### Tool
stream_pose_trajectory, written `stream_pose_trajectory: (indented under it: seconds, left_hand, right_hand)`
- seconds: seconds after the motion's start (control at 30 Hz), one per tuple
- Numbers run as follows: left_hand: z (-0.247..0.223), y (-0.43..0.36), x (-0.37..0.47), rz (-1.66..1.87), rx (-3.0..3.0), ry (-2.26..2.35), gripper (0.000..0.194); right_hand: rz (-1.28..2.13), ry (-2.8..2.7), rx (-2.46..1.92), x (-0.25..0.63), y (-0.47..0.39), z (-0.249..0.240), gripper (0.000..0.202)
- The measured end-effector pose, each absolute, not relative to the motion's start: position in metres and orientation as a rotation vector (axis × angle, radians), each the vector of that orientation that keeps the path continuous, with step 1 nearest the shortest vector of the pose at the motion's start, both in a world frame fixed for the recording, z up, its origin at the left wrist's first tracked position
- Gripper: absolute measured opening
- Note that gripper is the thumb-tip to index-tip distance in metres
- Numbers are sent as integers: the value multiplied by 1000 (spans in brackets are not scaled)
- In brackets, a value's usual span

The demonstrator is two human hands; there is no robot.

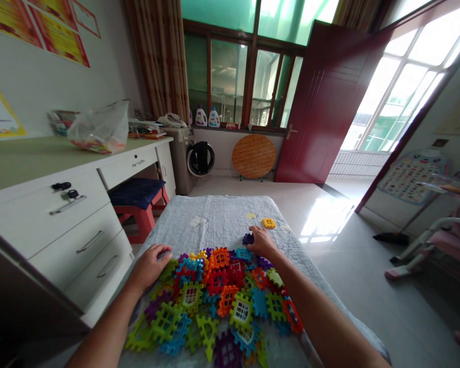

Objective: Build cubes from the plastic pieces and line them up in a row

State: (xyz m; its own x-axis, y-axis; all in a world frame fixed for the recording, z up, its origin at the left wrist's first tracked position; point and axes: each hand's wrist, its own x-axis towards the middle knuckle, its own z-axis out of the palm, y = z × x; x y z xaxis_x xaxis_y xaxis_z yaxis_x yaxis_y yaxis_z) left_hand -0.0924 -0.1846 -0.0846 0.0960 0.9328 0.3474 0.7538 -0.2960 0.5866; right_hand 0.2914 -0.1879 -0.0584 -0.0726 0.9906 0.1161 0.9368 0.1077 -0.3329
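A heap of interlocking plastic building blocks (217,281) in several colours covers the near part of the cloth-covered surface (222,209). Many blocks have notched edges and window-like grids. At the heap's far right edge, my right hand (263,241) has its fingers closed on a purple building block (247,238), partly hidden by the fingers. A yellow block (269,223) lies apart, just beyond that hand. My left hand (148,267) rests at the heap's left edge, fingers loosely extended beside a green block (168,269), with nothing seen in its grasp.
Left of the surface stand a white desk with drawers (76,209) and a red stool (140,204) with a dark top. A washing machine (184,153), a round folded table (253,156) and a dark red door (322,102) are at the back. A pink chair (450,243) stands right.
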Motion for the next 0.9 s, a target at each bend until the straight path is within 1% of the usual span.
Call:
stream_pose_trajectory:
  seconds: [0.27, 0.37, 0.53, 0.67, 0.9]
  left_hand:
    - [-86, -184, -94, 961, 2147, 1694, 30]
    - [-86, -184, -95, 957, 2153, 1704, 30]
    - [-86, -183, -95, 962, 2168, 1693, 30]
    - [-86, -183, -96, 982, 2172, 1683, 29]
    - [-83, -185, -95, 976, 2163, 1657, 27]
  right_hand:
    - [206, -1996, -1952, 315, -148, -41, 65]
    - [239, -2033, -1971, 321, -132, -40, 67]
    - [337, -2149, -1960, 321, -118, -45, 79]
    - [394, -2213, -1906, 316, -110, -46, 76]
    - [375, -2161, -1853, 337, -91, -38, 82]
